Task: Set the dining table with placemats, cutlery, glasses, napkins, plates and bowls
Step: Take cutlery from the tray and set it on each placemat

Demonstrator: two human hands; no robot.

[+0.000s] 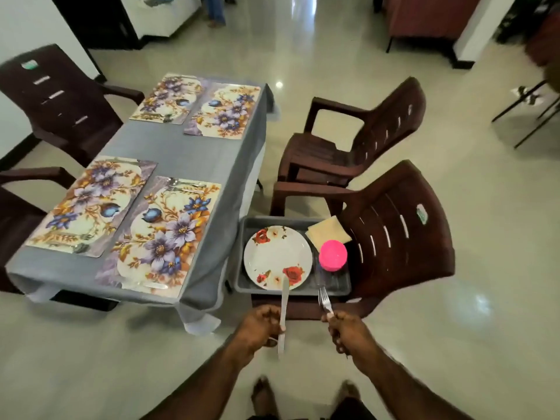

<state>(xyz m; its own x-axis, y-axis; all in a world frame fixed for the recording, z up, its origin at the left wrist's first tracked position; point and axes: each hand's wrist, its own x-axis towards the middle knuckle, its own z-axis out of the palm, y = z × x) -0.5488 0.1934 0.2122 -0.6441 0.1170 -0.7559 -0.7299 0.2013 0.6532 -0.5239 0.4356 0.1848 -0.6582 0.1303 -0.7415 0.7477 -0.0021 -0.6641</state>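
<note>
Slim silver knife (285, 301), pronged fork (323, 299)

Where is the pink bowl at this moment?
In the head view, the pink bowl sits upside down in the grey tray on the near brown chair, right of the floral plate and just below the folded napkin.

Glossy tiled floor (424, 328); matt grey tablecloth (181, 153); shiny metal fork (324, 300); brown plastic chair (400, 237).
</note>
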